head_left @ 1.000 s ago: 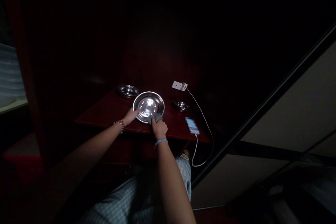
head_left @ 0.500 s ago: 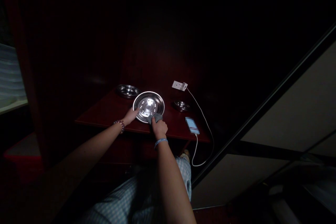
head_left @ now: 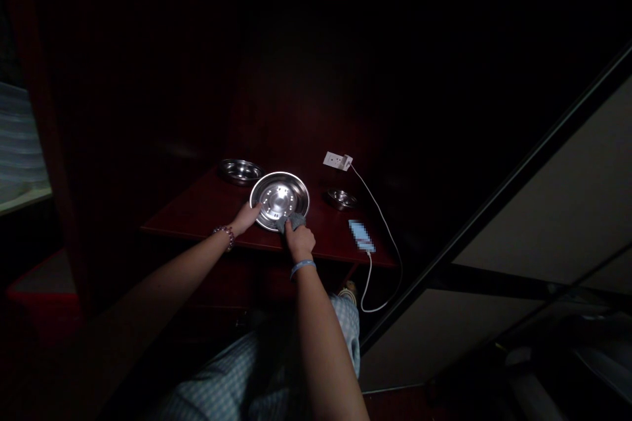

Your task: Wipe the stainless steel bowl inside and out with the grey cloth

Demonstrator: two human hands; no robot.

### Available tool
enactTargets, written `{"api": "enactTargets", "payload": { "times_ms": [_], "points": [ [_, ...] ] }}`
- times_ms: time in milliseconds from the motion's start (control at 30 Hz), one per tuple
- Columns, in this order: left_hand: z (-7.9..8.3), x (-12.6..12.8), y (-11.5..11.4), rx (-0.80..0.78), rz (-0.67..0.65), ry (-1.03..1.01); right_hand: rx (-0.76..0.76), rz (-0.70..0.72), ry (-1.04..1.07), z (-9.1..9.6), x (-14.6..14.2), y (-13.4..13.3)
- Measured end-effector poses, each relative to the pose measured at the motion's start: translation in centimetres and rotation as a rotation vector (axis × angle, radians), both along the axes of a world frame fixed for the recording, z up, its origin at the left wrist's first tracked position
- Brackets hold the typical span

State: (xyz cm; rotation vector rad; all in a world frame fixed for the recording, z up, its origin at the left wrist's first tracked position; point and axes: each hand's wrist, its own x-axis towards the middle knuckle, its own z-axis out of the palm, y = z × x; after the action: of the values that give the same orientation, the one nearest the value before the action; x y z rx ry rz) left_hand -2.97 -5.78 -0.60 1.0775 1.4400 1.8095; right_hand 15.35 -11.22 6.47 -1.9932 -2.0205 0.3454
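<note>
A shiny steel basin (head_left: 280, 199) is tilted towards me over the front of a dark red tabletop (head_left: 180, 216). My left hand (head_left: 246, 218) is closed on its left rim, thumb on the inner side. At the lower right rim, my right hand (head_left: 299, 241) grips a grey cloth (head_left: 297, 220) folded over the edge, pressed against the metal. Fingers of both hands behind the basin are hidden. Behind it on the left lies a second steel basin (head_left: 241, 172). A smaller steel bowl (head_left: 340, 198) sits to the right.
A phone (head_left: 362, 236) lies at the table's right front, tied by a white cable (head_left: 384, 217) to a charger in a wall socket (head_left: 336, 160). The cable loops past the table edge. Dark walls enclose the back, and a pale panel (head_left: 548, 210) slants on the right.
</note>
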Motion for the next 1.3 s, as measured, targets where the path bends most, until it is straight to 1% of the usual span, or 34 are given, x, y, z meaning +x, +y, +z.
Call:
{"api": "enactTargets", "payload": {
  "times_ms": [133, 367, 733, 1033, 1300],
  "points": [
    [-0.1, 0.0, 0.2, -0.044, 0.010, -0.030, 0.003, 0.005, -0.001, 0.0, 0.1, 0.0],
    [0.3, 0.2, -0.2, -0.038, -0.009, -0.027, -0.001, 0.005, 0.002, 0.0, 0.0, 0.0],
    [0.6, 0.4, -0.5, -0.063, 0.009, -0.031, 0.006, 0.003, 0.001, -0.4, 0.0, 0.3],
    [0.8, 0.5, -0.8, -0.052, 0.002, -0.013, -0.006, -0.002, 0.005, -0.1, 0.0, 0.1],
    [0.6, 0.4, -0.6, -0.044, 0.002, -0.025, -0.002, 0.008, 0.004, -0.2, 0.0, 0.1]
  ]
}}
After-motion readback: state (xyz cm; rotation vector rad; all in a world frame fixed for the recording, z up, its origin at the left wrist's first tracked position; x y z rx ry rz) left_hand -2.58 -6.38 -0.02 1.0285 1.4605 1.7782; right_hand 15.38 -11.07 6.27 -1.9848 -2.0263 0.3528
